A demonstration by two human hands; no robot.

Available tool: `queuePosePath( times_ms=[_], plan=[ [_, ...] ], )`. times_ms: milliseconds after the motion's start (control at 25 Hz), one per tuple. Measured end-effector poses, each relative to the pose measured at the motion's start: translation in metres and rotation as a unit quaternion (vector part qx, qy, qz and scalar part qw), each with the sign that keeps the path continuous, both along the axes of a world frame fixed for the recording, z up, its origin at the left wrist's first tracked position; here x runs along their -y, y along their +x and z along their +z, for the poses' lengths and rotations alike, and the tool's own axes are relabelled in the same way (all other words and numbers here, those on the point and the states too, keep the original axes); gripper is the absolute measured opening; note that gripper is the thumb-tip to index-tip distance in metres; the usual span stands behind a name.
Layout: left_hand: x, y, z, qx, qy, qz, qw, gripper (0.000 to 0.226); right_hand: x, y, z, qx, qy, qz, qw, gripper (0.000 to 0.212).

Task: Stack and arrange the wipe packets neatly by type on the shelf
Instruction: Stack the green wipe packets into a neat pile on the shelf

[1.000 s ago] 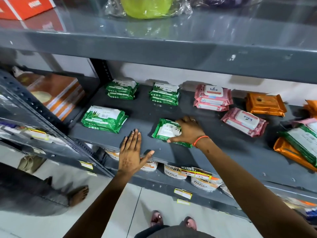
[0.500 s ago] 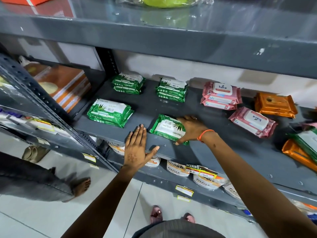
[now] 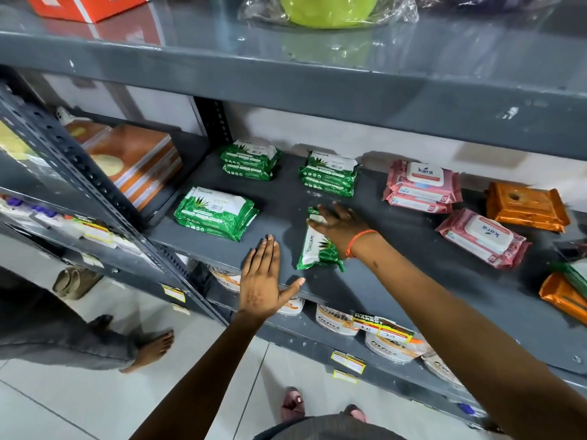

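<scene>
A small retail shop: grey slotted-steel shelving is displaying branded wipe packets left of the grip, with yellow price labels running along the edges below it.

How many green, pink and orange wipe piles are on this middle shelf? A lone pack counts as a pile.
Green plastic wipe-packet piles: 5 (one cut off at the right edge)
Pink plastic wipe-packet piles: 2
Orange plastic wipe-packet piles: 2
Total: 9
</scene>
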State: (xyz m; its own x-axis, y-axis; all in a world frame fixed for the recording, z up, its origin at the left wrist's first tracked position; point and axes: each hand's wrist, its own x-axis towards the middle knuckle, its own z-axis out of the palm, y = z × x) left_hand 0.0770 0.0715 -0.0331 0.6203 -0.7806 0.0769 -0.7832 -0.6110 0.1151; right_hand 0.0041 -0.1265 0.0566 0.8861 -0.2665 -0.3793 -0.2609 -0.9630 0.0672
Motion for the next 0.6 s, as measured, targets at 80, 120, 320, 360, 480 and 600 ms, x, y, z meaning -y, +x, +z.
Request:
queuePosePath(
  times_ms=[80,120,320,360,480,600],
  plan=[
    [0.000,0.001,0.000,-0.008,0.002,-0.007,1.000,0.099,0.003,0.012,0.005,-0.016,-0.003,0.041,0.999,0.097],
    [0.000,0.002,0.001,-0.011,0.000,-0.007,1.000,0.099,0.004,0.016,0.006,0.003,0.009,0.042,0.999,0.096],
    [-0.001,0.001,0.004,-0.031,-0.007,-0.003,1.000,0.096,-0.001,0.009,-0.013,0.118,0.089,-0.057,0.987,0.085],
    [-0.001,0.001,0.004,-0.030,-0.002,-0.004,1.000,0.096,-0.005,0.007,-0.021,0.133,0.085,-0.069,0.985,0.086],
    [0.000,0.001,0.002,-0.027,0.014,-0.004,1.000,0.097,-0.018,0.005,-0.038,0.188,0.056,-0.105,0.975,0.084],
    [0.000,0.001,0.000,-0.023,0.006,0.001,1.000,0.102,-0.023,0.007,-0.038,0.200,0.051,-0.119,0.971,0.084]
  ],
)
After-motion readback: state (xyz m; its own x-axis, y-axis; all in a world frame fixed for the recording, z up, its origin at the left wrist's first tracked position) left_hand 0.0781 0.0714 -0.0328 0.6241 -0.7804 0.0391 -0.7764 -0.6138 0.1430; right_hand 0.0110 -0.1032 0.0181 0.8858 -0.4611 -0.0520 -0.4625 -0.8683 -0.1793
